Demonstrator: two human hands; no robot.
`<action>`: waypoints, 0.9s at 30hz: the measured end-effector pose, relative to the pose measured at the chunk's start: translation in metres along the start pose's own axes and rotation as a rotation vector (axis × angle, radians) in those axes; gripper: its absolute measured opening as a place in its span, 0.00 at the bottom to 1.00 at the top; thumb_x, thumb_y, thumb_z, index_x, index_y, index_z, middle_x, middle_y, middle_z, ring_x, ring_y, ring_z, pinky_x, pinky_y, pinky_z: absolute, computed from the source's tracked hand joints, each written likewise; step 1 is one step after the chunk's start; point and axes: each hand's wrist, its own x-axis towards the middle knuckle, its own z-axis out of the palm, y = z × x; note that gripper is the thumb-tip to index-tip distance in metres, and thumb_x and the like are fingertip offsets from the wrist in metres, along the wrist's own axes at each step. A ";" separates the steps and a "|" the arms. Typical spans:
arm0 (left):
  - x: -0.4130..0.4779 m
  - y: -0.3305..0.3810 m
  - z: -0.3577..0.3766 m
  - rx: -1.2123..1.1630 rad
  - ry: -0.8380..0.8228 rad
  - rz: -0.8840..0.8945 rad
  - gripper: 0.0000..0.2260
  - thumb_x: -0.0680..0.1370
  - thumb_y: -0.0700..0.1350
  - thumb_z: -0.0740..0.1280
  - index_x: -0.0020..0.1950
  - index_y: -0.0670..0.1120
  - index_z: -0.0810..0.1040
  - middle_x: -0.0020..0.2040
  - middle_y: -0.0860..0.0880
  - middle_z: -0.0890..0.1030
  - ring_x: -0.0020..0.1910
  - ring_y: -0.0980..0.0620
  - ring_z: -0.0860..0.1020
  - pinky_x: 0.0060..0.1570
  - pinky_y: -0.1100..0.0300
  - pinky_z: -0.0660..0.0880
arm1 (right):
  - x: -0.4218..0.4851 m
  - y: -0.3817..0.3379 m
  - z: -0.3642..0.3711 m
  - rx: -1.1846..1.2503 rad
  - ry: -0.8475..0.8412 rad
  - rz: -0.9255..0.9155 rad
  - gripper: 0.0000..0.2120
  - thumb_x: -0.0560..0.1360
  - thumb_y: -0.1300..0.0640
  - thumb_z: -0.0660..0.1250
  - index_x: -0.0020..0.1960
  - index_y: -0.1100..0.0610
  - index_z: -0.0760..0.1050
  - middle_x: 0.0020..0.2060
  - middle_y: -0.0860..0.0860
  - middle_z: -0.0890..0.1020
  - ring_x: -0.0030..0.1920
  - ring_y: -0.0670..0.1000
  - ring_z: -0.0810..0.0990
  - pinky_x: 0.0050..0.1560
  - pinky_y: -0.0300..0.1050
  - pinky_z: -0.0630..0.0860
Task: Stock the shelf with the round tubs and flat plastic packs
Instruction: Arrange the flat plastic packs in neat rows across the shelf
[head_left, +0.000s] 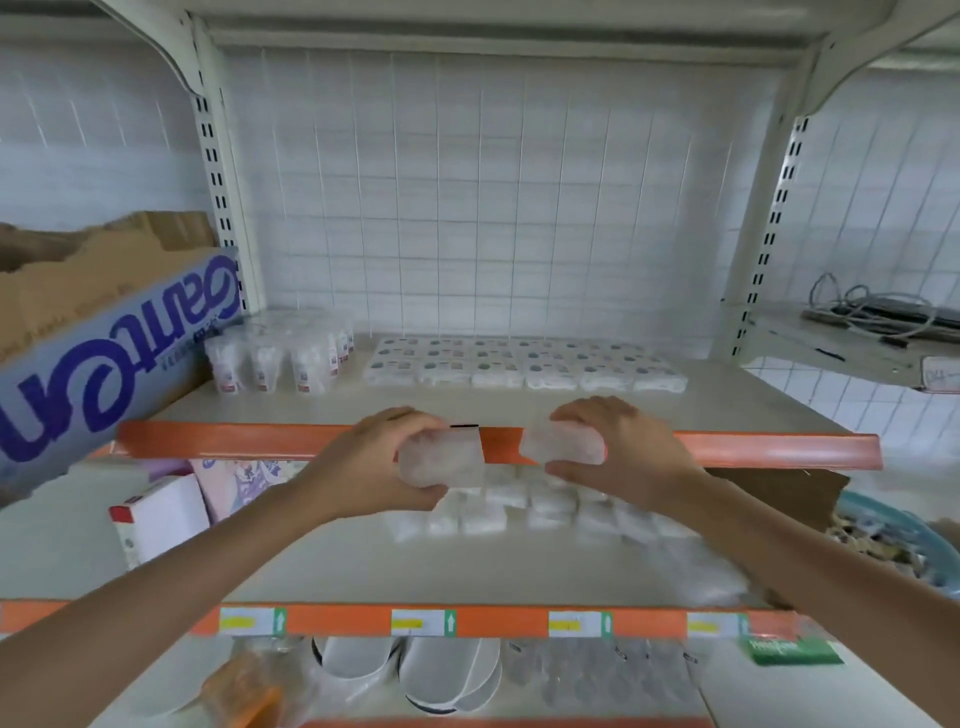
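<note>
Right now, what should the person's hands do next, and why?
Likely lift the left pack and right pack, gripped by left hand and right hand, over the orange edge and set them before the stocked row, where shelf lies bare.

My left hand (384, 447) grips a flat clear plastic pack (441, 463), my right hand (615, 441) a second clear pack (563, 448), at the orange-edged cream shelf (234, 439); clear round tubs (280, 358) and rows of flat packs (524, 364) sit behind.
</note>
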 end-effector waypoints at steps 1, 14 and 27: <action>0.007 0.001 -0.004 -0.032 0.028 0.001 0.29 0.63 0.62 0.74 0.63 0.60 0.74 0.56 0.66 0.76 0.57 0.64 0.74 0.58 0.62 0.73 | 0.008 0.005 -0.003 0.006 0.021 0.017 0.27 0.70 0.36 0.71 0.66 0.41 0.71 0.61 0.40 0.75 0.63 0.45 0.73 0.58 0.45 0.73; 0.126 -0.013 -0.011 -0.045 0.123 -0.034 0.33 0.64 0.63 0.77 0.66 0.55 0.75 0.57 0.64 0.77 0.52 0.77 0.71 0.50 0.81 0.64 | 0.137 0.083 -0.006 -0.048 0.119 0.120 0.27 0.74 0.39 0.69 0.69 0.46 0.71 0.67 0.48 0.75 0.67 0.53 0.71 0.69 0.51 0.66; 0.170 -0.078 0.002 -0.145 0.113 -0.148 0.27 0.67 0.51 0.80 0.65 0.53 0.77 0.57 0.60 0.79 0.54 0.72 0.72 0.48 0.81 0.65 | 0.207 0.116 0.046 -0.058 -0.023 0.163 0.28 0.75 0.41 0.68 0.72 0.48 0.67 0.69 0.49 0.73 0.70 0.53 0.69 0.70 0.50 0.60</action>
